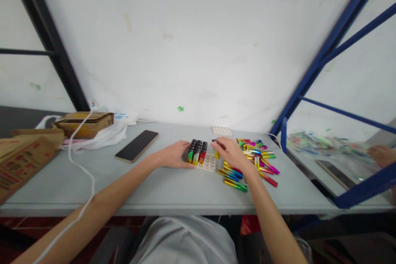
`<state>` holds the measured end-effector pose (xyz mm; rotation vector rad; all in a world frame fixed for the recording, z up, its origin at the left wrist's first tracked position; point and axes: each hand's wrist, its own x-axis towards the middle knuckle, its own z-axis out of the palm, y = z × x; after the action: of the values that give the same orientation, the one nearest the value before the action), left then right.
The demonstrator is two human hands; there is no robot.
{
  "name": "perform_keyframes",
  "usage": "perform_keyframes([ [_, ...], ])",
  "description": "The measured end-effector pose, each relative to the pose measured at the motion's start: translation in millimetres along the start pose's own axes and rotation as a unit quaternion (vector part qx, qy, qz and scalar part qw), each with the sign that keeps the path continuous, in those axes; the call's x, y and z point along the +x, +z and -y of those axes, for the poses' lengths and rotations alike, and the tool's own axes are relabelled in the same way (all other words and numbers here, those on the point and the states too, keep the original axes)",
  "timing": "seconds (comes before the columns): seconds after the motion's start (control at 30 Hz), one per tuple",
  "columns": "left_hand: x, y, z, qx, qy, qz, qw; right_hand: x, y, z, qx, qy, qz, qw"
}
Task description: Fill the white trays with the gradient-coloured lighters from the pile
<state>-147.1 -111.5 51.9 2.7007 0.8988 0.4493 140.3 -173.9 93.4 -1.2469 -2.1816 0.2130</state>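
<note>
A white tray (209, 162) with rows of round holes lies on the table in front of me. Its left part carries several upright lighters (194, 154) with black tops and shiny green, yellow and red bodies. My left hand (177, 154) grips the tray's left end, thumb at the front and fingers behind. Just right of the tray, my right hand (228, 149) pinches a yellow lighter (216, 154) with a dark top, held upright. Under and beyond that hand lies a loose pile of shiny multicoloured tubes (268, 166), partly hidden by my wrist.
A phone (137, 145) lies left of my left hand. Cardboard boxes (27, 159) and a white plastic bag (108, 134) stand further left. A white cable (89, 173) hangs across my left forearm. Another white tray (222, 130) lies near the wall. Blue frame bars (309, 70) bound the right.
</note>
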Motion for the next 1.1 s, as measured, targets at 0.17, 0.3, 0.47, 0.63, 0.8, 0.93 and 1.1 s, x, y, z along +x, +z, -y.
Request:
perform_keyframes([
  [0.17,-1,-1.1,-1,-0.001,0.004,-0.003,1.000,-5,-4,14,0.044,0.017,0.129,0.991],
  [0.3,0,-1.8,0,0.003,0.000,0.005,1.000,-4,0,18,0.121,0.035,0.186,0.974],
  [0.47,-1,-1.5,0,-0.003,-0.001,0.006,1.000,-6,4,28,0.047,0.051,0.165,0.984],
  [0.63,0,-1.1,3,-0.019,0.004,0.010,1.000,-6,14,42,-0.057,0.033,0.119,0.991],
  [0.8,0,0.7,5,-0.016,-0.004,0.009,1.000,-6,10,30,0.004,0.039,0.165,0.986],
  [0.93,1,2.2,7,-0.012,-0.009,0.013,1.000,-10,-18,-12,-0.032,0.054,0.092,0.994],
  [1.1,0,1.7,9,-0.012,-0.016,0.017,1.000,-16,-30,-74,-0.165,0.146,0.000,0.975],
])
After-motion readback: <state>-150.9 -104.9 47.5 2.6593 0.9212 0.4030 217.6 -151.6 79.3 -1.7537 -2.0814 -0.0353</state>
